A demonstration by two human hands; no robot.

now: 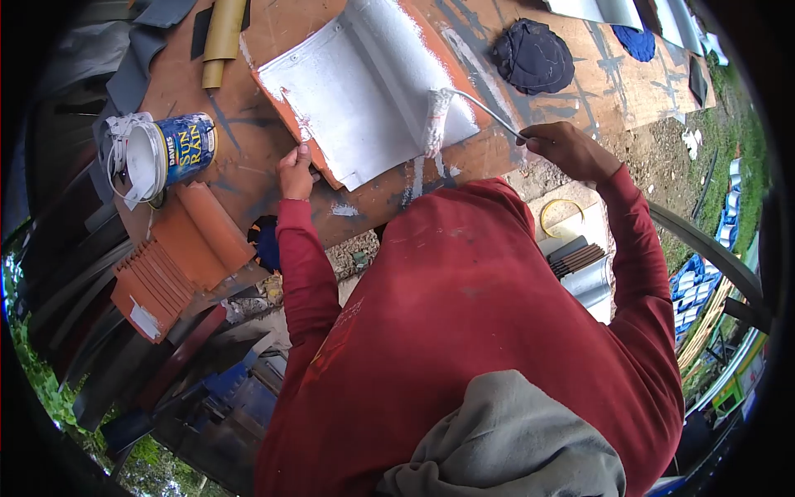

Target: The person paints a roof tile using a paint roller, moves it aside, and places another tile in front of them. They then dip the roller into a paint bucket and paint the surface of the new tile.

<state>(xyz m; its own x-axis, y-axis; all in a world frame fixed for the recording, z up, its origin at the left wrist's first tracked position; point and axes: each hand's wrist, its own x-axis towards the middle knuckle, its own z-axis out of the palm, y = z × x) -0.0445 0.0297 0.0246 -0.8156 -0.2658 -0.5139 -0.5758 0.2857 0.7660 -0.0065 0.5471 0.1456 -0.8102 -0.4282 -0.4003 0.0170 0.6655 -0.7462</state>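
Note:
A roof tile (356, 91), coated mostly white with bare orange edges, lies on the paint-marked wooden table (240, 124). My left hand (296, 174) grips its lower left corner, thumb on top. My right hand (571, 151) is closed around the handle end of a paint roller (436, 123). The roller's white-coated head rests over the tile's lower right part, near its edge. To the left stands an open paint can (184, 147) with white paint on its rim and side.
Stacked orange tiles (178, 248) lie at the table's left edge. A dark cloth bundle (534, 56) and a blue one (636, 41) sit beyond the tile. A yellow-brown roll (224, 41) is at the top left. White-coated tiles (600, 10) occupy the far right.

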